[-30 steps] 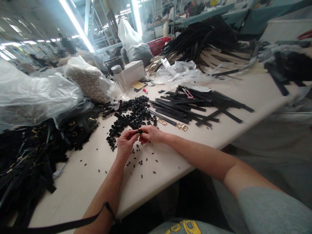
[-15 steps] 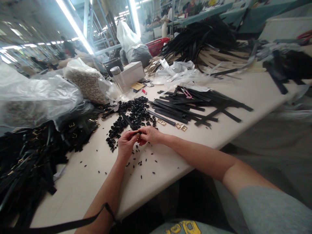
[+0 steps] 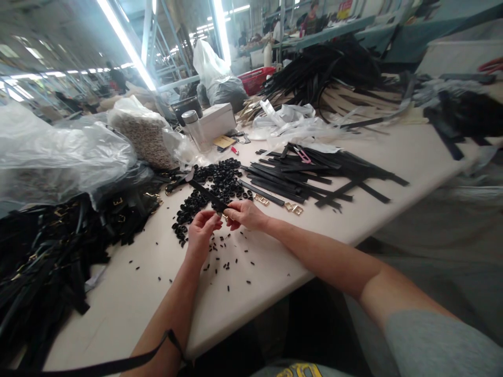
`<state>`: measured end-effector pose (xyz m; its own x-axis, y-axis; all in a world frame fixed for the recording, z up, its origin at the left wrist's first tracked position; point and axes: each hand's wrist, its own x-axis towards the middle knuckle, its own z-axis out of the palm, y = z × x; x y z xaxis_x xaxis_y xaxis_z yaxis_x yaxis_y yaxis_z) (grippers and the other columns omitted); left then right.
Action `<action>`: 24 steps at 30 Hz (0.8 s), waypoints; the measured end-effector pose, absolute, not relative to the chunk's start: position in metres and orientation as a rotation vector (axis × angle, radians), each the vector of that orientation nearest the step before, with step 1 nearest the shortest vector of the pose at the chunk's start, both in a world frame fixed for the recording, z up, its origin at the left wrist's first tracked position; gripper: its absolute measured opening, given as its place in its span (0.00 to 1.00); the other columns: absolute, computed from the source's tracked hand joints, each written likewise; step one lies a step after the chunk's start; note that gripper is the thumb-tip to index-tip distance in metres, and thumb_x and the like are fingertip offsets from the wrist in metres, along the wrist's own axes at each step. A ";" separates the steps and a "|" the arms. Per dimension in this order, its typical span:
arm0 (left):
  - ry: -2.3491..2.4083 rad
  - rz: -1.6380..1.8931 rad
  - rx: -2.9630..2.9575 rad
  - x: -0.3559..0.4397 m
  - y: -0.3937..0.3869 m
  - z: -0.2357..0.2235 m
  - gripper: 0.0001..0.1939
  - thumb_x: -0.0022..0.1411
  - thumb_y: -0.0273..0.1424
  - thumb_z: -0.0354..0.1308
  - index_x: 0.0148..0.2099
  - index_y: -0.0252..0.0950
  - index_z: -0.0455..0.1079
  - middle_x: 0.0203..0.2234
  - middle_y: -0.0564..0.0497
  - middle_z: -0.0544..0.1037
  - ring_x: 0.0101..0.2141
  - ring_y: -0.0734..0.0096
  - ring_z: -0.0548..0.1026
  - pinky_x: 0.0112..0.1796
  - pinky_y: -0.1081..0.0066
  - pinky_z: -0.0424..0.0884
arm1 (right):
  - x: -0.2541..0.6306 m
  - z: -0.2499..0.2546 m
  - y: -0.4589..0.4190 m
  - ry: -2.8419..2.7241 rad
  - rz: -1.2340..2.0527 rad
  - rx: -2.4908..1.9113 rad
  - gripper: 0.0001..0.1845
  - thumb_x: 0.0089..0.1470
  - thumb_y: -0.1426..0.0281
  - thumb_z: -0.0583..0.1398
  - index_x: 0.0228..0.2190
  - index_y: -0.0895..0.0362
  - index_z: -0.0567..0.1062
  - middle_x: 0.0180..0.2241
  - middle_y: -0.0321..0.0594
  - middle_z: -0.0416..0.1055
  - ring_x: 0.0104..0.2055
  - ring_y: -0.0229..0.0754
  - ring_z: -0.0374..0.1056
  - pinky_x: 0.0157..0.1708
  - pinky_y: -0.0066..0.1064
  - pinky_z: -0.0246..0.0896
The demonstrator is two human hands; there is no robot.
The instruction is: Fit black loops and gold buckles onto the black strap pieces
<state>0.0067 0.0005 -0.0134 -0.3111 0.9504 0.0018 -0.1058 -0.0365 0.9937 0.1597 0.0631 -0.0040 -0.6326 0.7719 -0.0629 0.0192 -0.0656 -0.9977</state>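
Note:
My right hand [image 3: 247,214] grips the near end of a black strap [image 3: 207,193], which slants away to the far left over the pile of small black loops [image 3: 222,178]. Gold metal, apparently a buckle [image 3: 225,216], shows at the strap's end by my right fingertips. Just left of it, my left hand [image 3: 201,230] is closed in a pinch close to the strap end; what its fingers hold, if anything, is too small to make out. Several tiny black pieces [image 3: 226,266] lie scattered on the table below both hands.
Loose gold buckles [image 3: 294,209] lie right of my right hand, before a stack of cut black straps [image 3: 283,175]. Buckled straps [image 3: 51,251] heap up at the left edge. Plastic bags [image 3: 141,128], a clear bottle [image 3: 195,130] and a white box [image 3: 218,119] stand behind.
My hands have drawn slightly apart, the left one a little down and left. More of the black strap and the gold metal at its end now shows. The camera view has shifted slightly.

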 end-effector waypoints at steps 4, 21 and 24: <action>1.225 1.472 0.660 -0.001 0.003 -0.006 0.19 0.47 0.37 0.68 0.40 0.34 0.72 0.27 0.52 0.77 0.25 0.78 0.75 0.27 0.80 0.70 | 0.163 0.000 0.059 -1.871 1.688 -0.826 0.08 0.58 0.71 0.54 0.29 0.61 0.70 0.20 0.34 0.72 0.17 0.30 0.67 0.16 0.17 0.60; 1.125 1.325 0.557 -0.001 0.003 0.002 0.15 0.44 0.33 0.70 0.34 0.29 0.78 0.22 0.52 0.75 0.20 0.84 0.68 0.22 0.84 0.67 | 0.165 0.003 0.058 -2.148 1.496 -0.887 0.09 0.54 0.73 0.53 0.28 0.60 0.72 0.17 0.31 0.68 0.15 0.29 0.62 0.16 0.18 0.55; 1.194 1.417 0.622 0.013 0.000 -0.004 0.16 0.45 0.37 0.70 0.35 0.31 0.78 0.22 0.52 0.74 0.21 0.83 0.68 0.22 0.82 0.64 | 0.165 0.003 0.055 -2.191 1.355 -0.901 0.10 0.55 0.72 0.51 0.27 0.60 0.71 0.17 0.32 0.68 0.15 0.30 0.61 0.17 0.20 0.55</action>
<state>0.0127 0.0000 -0.0036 -0.2353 0.9394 -0.2493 -0.4049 0.1384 0.9038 0.1652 0.0552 0.0034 -0.7073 0.7069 0.0081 0.3086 0.3190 -0.8961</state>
